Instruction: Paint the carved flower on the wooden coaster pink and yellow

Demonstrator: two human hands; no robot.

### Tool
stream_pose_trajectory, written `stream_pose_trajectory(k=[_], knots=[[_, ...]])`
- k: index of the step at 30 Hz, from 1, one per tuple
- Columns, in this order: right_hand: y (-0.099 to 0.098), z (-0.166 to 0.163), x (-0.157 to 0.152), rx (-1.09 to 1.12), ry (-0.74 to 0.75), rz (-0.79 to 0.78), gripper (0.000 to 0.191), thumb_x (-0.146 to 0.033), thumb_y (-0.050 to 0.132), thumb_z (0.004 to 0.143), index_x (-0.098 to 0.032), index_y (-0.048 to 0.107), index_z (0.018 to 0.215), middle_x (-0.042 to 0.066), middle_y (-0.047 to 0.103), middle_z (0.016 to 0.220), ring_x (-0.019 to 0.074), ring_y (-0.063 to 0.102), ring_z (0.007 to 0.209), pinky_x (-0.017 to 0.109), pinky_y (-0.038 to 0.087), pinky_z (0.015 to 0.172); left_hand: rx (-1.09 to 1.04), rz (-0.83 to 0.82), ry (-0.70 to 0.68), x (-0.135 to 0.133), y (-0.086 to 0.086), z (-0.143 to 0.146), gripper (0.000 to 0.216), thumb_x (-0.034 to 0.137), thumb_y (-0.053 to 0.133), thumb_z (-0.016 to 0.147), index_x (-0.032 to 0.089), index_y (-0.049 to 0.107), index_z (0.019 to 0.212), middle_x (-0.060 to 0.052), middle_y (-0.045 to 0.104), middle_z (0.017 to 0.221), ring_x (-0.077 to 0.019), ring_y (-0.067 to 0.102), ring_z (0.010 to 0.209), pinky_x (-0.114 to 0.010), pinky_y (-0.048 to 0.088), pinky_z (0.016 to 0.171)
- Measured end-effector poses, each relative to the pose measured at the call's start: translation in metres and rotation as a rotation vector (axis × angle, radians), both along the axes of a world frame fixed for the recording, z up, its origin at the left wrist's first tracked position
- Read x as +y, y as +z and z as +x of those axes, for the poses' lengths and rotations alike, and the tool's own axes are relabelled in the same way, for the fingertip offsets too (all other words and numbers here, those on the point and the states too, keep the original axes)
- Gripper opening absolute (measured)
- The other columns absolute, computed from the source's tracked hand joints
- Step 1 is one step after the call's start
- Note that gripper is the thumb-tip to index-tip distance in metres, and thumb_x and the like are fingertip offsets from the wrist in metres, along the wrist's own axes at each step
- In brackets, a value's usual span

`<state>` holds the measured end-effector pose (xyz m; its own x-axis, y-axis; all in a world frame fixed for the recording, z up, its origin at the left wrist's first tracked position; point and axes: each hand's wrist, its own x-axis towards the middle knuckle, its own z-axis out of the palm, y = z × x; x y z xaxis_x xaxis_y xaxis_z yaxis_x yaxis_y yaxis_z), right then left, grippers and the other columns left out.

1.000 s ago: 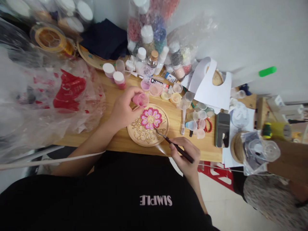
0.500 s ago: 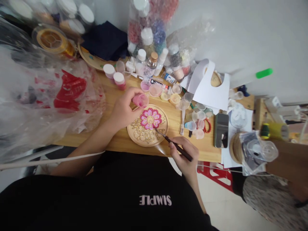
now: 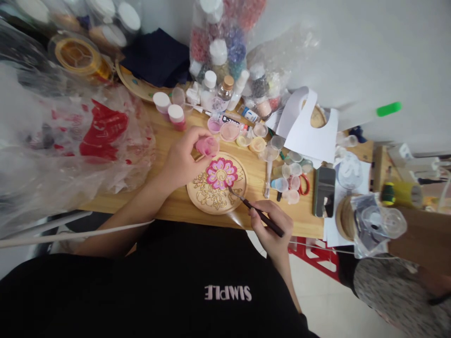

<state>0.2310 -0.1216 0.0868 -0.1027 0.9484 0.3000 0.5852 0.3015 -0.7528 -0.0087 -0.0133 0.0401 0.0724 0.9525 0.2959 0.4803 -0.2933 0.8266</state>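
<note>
One round wooden disc (image 3: 216, 185), one thin brush (image 3: 248, 204) and one small pink cup (image 3: 207, 145) are counted toward the front of the tabletop (image 3: 306, 218). Two white-lidded jars (image 3: 162, 100) (image 3: 175, 114), one dark phone (image 3: 324, 184), one white paper cut-out (image 3: 306, 134) and one cork-topped bottle (image 3: 225, 90) are counted elsewhere on it. The small open cups (image 3: 292, 180) beside the phone are crowded too closely to be counted exactly.

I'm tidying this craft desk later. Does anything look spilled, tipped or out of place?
Mostly clutter. Right of the round wooden disc, the small plastic paint cups lie jumbled, a few seemingly on their sides. No spilled paint shows.
</note>
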Motion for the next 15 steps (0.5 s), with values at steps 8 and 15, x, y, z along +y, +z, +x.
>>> stream_pose_trajectory(k=[8,15], knots=[[-0.0008,0.0006,0.0000,0.010,0.009,0.003,0.015,-0.010,0.066,0.087,-0.024,0.071,0.093,0.003,0.078,0.080,0.0175,0.074,0.068,0.030,0.060,0.062,0.008,-0.001,-0.011,-0.0009,0.0005,-0.0005,0.028,0.017,0.067,0.079,0.023,0.057,0.104,-0.002,0.071,0.104,-0.0200,0.068,0.092,-0.034,0.058,0.087],[0.0017,0.0024,0.0001,0.008,-0.009,-0.001,0.013,-0.012,0.066,0.087,-0.024,0.071,0.090,0.003,0.078,0.079,0.0178,0.074,0.066,0.029,0.059,0.059,0.024,0.011,-0.006,-0.0011,0.0004,-0.0001,0.031,0.015,0.067,0.078,0.024,0.057,0.106,-0.002,0.071,0.104,-0.0197,0.068,0.092,-0.033,0.058,0.086]])
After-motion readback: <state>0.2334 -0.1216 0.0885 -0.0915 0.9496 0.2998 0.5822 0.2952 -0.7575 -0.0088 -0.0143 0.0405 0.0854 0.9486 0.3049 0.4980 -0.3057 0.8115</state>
